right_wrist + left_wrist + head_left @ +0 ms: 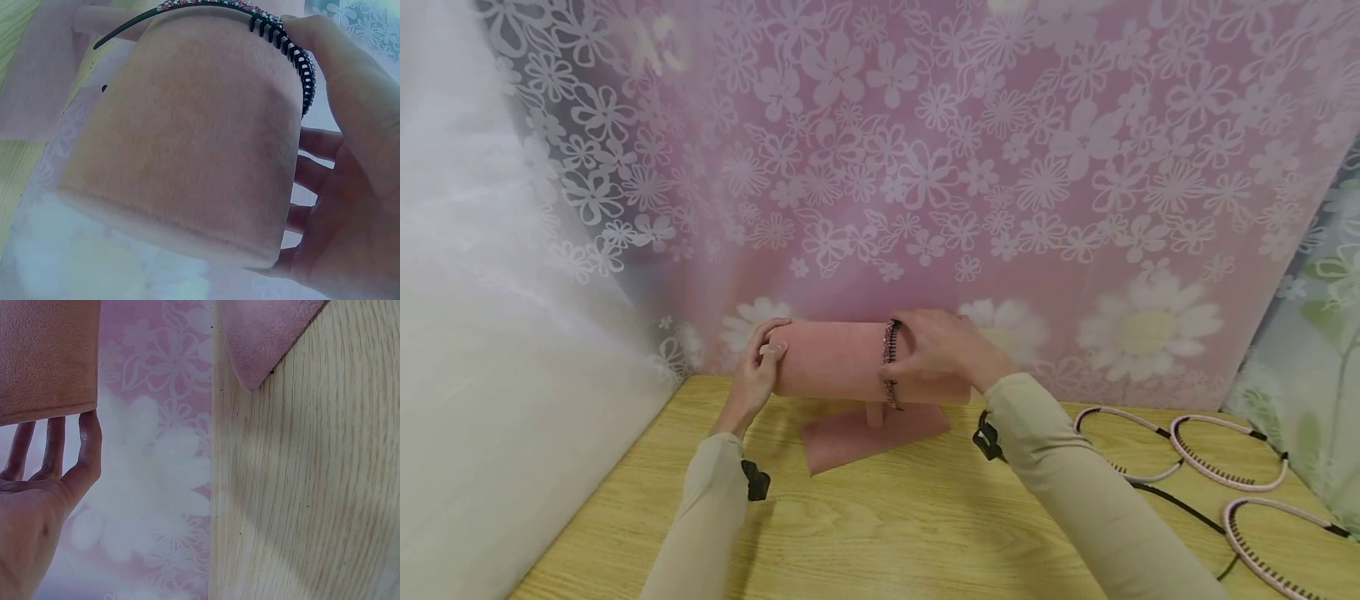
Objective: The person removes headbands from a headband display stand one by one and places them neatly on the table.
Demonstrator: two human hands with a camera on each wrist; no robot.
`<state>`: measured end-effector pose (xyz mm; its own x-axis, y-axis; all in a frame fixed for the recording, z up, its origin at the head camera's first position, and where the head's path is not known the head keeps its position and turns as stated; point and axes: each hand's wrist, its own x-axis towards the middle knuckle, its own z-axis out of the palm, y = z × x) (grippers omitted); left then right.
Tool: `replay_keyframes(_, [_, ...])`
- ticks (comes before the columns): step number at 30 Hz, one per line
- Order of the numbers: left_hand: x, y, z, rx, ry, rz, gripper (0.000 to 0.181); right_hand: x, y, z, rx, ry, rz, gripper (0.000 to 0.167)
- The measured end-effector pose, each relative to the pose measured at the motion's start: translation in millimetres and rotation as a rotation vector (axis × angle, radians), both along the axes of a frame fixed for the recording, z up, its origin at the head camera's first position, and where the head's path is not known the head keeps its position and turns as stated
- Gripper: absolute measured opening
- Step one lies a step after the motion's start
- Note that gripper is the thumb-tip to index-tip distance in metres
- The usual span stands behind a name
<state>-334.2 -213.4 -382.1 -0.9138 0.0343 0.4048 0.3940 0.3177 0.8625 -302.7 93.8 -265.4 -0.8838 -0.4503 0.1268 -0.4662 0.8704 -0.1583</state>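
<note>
A pink velvety headband display stand (831, 358) has a horizontal roll on a short post and a flat base. My left hand (754, 379) grips the roll's left end, its thumb in front and fingers at the top; in the left wrist view, fingers (90, 440) touch the roll's edge. Across the roll, right of its middle, sits a black toothed headband (891, 358) covered with sparkly pink and silver stones. My right hand (943, 342) holds this headband, thumb against it. In the right wrist view its other fingers (315, 175) lie along the roll's far side.
Several pale pink toothed headbands with black ends, one nearest (1262, 550), lie on the wooden table (865, 533) at the right. A dark cable-like strip (1180, 504) runs among them. A flowered pink curtain (925, 167) hangs close behind the stand.
</note>
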Motion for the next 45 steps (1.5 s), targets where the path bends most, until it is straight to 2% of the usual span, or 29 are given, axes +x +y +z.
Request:
replay_keyframes(13, [-0.9, -1.3, 1.1, -0.010, -0.003, 0.003, 0.046, -0.2, 17, 0.6, -0.017, -0.006, 0.037, 0.092])
replay_keyframes(27, [0.1, -0.3, 0.5, -0.013, -0.005, 0.016, 0.043, 5.9, 32, 0.5, -0.031, -0.001, 0.013, 0.093])
replay_keyframes(35, [-2.6, -0.9, -0.3, -0.006, 0.002, 0.014, 0.044, 6.4, 40, -0.4, -0.035, -0.032, -0.006, 0.097])
replay_keyframes(36, [0.8, 0.3, 3.4, -0.005, -0.007, 0.009, 0.044, 6.7, 41, -0.6, -0.037, -0.031, -0.007, 0.097])
replay_keyframes(42, [2.3, 1.4, 4.0, -0.011, -0.005, 0.008, 0.044, 10.5, 49, -0.6, -0.057, -0.038, -0.010, 0.096])
replay_keyframes(43, [-0.9, 0.4, 0.4, -0.012, 0.004, 0.012, 0.044, 10.6, 50, -0.8, -0.060, -0.043, -0.011, 0.097])
replay_keyframes(45, [-1.0, 0.6, 0.6, -0.014, 0.004, 0.012, 0.045, 10.5, 53, -0.7, -0.064, -0.052, -0.006, 0.097])
